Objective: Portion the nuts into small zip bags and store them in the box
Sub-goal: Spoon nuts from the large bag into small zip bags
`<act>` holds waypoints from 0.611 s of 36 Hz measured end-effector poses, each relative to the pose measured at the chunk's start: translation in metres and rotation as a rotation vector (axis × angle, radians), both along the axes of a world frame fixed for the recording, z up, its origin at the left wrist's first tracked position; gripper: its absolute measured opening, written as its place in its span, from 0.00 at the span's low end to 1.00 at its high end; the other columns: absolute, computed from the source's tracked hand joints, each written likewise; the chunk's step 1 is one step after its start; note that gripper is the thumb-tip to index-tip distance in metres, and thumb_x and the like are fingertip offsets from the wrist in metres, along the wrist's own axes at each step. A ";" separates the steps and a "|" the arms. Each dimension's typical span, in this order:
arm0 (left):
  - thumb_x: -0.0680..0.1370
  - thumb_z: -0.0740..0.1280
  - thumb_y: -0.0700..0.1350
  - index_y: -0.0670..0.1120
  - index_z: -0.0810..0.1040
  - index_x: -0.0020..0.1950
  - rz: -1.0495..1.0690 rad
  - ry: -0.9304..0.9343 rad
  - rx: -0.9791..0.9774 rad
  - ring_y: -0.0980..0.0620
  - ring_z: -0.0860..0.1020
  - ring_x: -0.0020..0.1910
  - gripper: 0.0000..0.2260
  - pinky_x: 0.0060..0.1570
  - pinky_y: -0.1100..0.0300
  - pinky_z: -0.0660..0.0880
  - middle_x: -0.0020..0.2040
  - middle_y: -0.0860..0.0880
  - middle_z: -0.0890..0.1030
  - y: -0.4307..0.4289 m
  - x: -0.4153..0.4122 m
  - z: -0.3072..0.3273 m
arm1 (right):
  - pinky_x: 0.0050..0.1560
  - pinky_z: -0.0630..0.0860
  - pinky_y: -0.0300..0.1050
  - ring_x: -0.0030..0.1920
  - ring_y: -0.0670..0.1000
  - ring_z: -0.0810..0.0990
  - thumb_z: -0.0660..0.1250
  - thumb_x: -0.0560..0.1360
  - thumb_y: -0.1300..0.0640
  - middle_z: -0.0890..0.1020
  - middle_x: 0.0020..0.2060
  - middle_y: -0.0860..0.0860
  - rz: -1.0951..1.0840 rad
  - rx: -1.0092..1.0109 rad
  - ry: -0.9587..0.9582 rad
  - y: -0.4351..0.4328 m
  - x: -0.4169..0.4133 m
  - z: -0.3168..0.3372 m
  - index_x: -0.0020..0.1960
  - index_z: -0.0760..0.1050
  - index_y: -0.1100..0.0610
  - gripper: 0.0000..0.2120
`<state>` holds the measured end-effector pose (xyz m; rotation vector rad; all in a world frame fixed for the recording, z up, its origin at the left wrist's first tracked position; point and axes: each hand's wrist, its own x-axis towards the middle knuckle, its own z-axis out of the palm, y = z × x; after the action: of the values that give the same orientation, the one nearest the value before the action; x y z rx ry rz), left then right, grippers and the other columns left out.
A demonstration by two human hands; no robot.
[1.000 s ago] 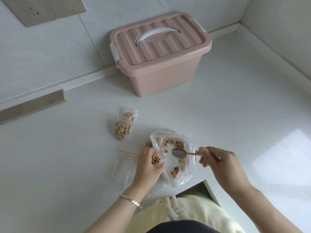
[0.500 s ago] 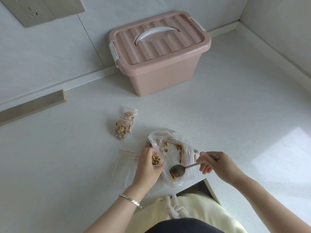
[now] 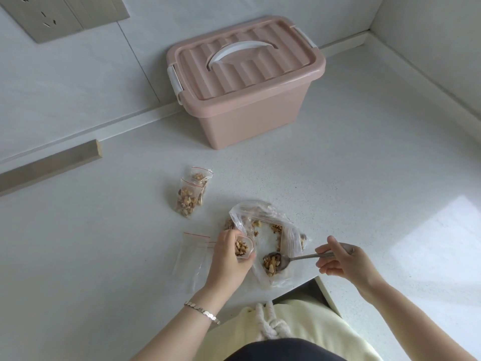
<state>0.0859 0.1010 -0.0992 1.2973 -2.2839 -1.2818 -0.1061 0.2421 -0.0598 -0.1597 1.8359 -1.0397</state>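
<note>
My left hand (image 3: 229,259) grips a small zip bag (image 3: 243,248) upright, its mouth open and nuts showing inside. My right hand (image 3: 341,259) holds a metal spoon (image 3: 276,260) by the handle; the bowl carries a heap of nuts and sits inside the large clear nut bag (image 3: 270,230) lying open on the counter. Two filled small zip bags (image 3: 190,195) lie overlapped farther back on the left. The pink storage box (image 3: 244,105) stands against the back wall with its lid shut and white handle flat.
Empty small zip bags (image 3: 192,256) with red strips lie flat just left of my left hand. The white counter's front edge has a notch (image 3: 307,287) right below the nut bag. A wooden strip (image 3: 49,165) lies at the left wall, and a wall runs along the right.
The spoon dipped from the upper part of the large bag down to its near end and came up loaded with nuts. My left hand kept the small bag still.
</note>
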 end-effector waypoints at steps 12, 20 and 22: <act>0.72 0.71 0.43 0.47 0.70 0.55 0.026 -0.002 0.021 0.57 0.68 0.54 0.15 0.49 0.76 0.65 0.52 0.55 0.69 -0.002 -0.003 -0.001 | 0.31 0.78 0.37 0.29 0.50 0.81 0.55 0.79 0.52 0.82 0.29 0.56 -0.143 -0.211 0.034 -0.014 0.004 0.028 0.43 0.78 0.63 0.19; 0.73 0.70 0.46 0.47 0.69 0.56 0.067 -0.023 0.093 0.55 0.69 0.54 0.15 0.50 0.70 0.65 0.52 0.53 0.67 -0.003 -0.007 -0.003 | 0.32 0.78 0.37 0.30 0.52 0.81 0.55 0.78 0.54 0.82 0.29 0.56 -0.177 -0.330 0.059 -0.027 0.034 0.029 0.41 0.78 0.63 0.18; 0.73 0.70 0.46 0.46 0.70 0.56 0.084 -0.018 0.107 0.54 0.70 0.54 0.16 0.50 0.67 0.68 0.52 0.53 0.68 -0.004 -0.007 -0.004 | 0.33 0.79 0.38 0.31 0.52 0.82 0.56 0.78 0.55 0.83 0.29 0.57 -0.156 -0.336 0.092 -0.027 0.040 0.027 0.41 0.78 0.63 0.17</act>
<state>0.0784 0.0970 -0.1033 1.4293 -2.1744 -1.3860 -0.0662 0.2155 -0.0331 -0.2710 1.7645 -1.4694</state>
